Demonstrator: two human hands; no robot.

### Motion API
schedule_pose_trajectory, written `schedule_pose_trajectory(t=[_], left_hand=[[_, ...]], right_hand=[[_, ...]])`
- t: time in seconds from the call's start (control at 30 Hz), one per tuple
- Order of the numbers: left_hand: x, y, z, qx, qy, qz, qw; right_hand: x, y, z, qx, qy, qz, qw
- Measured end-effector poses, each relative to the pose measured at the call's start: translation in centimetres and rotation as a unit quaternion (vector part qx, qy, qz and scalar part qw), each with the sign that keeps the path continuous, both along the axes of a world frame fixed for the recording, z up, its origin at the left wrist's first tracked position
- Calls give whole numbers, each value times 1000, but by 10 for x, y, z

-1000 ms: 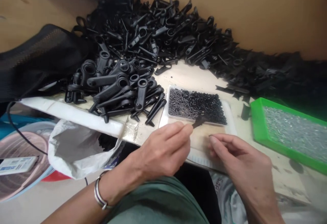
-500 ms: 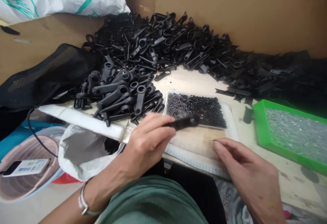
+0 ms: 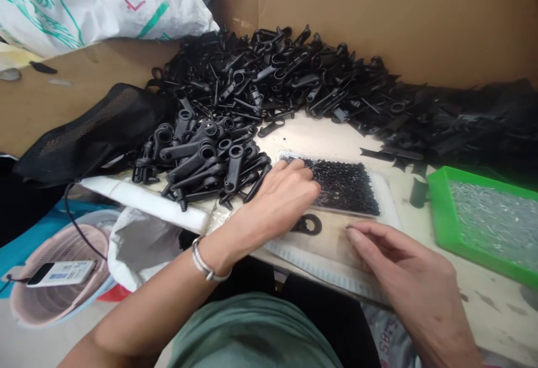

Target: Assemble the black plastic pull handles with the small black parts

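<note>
My left hand (image 3: pixel 292 191) is over the left side of a shallow clear tray (image 3: pixel 348 211) of small black pieces (image 3: pixel 347 186). Its fingers curl down together and their tips are hidden. Under that hand a black plastic arm with a ring end (image 3: pixel 311 224) lies on the work surface, partly covered by the hand. To the right, my right hand (image 3: pixel 406 267) pinches a tiny dark piece (image 3: pixel 349 226) between thumb and forefinger, too small to make out. A group of similar black arms (image 3: pixel 202 158) lies left of the tray.
Behind is a large heap of black plastic parts (image 3: pixel 269 77) against cardboard (image 3: pixel 378 15). A green bin (image 3: pixel 439 205) of clear small pieces stands right. At left are a white sack (image 3: pixel 138 250), a pink basket (image 3: pixel 90 278) holding a phone-like object (image 3: pixel 63 274), and a foam strip (image 3: pixel 138 203).
My left hand has let go of the black arm, which now lies on the surface, and has moved up and right to the tray. My right hand keeps its pinch, nearly still.
</note>
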State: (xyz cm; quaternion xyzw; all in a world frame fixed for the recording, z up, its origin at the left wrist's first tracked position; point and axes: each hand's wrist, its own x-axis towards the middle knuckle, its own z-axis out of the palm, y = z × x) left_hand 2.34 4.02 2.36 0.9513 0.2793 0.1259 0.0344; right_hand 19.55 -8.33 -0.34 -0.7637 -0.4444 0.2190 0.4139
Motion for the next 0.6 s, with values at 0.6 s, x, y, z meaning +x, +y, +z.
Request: schedule_pose_trajectory(t=[0.6], left_hand=[[-4, 28, -6, -229, -177, 60, 955]], right_hand=[[-3, 15, 2, 16, 106, 12, 994]])
